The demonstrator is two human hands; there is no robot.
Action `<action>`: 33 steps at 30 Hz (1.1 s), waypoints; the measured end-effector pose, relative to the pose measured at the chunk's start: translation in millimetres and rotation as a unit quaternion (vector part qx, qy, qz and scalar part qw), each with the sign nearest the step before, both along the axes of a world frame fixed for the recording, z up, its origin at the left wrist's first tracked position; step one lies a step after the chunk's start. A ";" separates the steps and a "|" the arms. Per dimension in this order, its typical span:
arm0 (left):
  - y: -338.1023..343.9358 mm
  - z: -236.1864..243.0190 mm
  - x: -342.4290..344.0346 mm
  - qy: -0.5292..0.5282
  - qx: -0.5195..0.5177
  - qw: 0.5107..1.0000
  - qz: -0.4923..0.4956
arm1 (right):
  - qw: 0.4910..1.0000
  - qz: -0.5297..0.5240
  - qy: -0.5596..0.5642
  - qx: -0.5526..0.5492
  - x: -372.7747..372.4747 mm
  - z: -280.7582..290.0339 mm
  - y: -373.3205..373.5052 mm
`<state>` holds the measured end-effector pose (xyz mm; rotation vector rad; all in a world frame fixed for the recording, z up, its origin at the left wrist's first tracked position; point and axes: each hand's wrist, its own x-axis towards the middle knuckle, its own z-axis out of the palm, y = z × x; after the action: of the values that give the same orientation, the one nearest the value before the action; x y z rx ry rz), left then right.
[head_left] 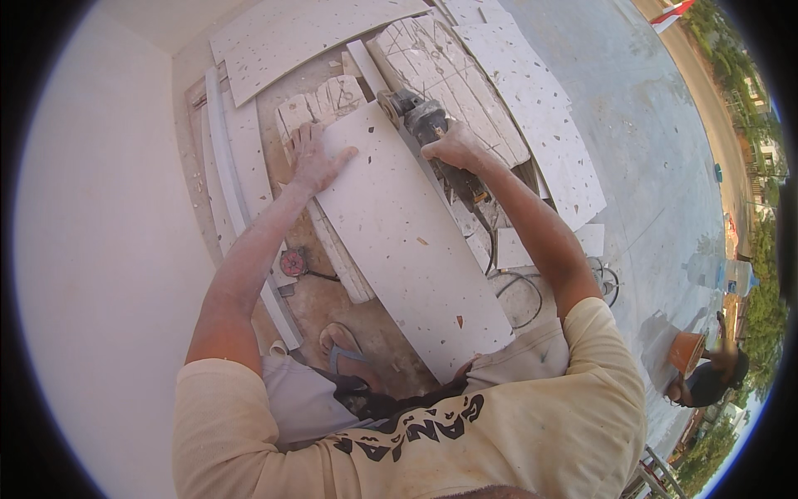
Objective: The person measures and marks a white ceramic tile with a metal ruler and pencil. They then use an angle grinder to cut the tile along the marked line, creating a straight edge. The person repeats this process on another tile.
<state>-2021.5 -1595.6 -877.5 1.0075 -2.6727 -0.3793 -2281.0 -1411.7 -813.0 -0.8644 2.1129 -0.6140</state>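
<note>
A long white speckled slab (395,224) lies lengthwise in front of me, its near end by my legs. My left hand (316,158) rests on the slab's far left edge, fingers spread and thumb lying over the top. My right hand (455,148) is closed around the body of a black angle grinder (427,121). The grinder's round disc (386,105) is at the slab's far right corner; whether it touches cannot be made out. Under the slab lie rough, scored white blocks (449,79), one showing at the left and one at the right.
More speckled slabs (312,41) lie at the back and right. Long pale strips (229,158) run beside the left wall (100,191). A red round object (293,262) sits near my sandalled foot (341,345). The grinder's cable (519,287) loops at the right. Another person (711,378) is far right, near an orange-brown bucket (687,352).
</note>
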 end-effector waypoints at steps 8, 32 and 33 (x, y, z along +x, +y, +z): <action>3.0 4.9 -1.6 -0.013 0.009 1.000 0.005 | 1.000 -0.014 0.004 0.013 2.9 4.9 -1.7; -2.4 -4.1 0.6 0.002 -0.005 1.000 -0.002 | 1.000 -0.001 0.027 0.002 3.4 3.1 -5.1; -2.7 -3.9 1.5 -0.002 -0.003 1.000 0.000 | 1.000 -0.001 0.026 0.001 3.8 3.2 -5.4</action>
<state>-2020.0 -1598.3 -881.4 1.0065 -2.6752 -0.3687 -2277.2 -1417.1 -809.8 -0.8853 2.1619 -0.5952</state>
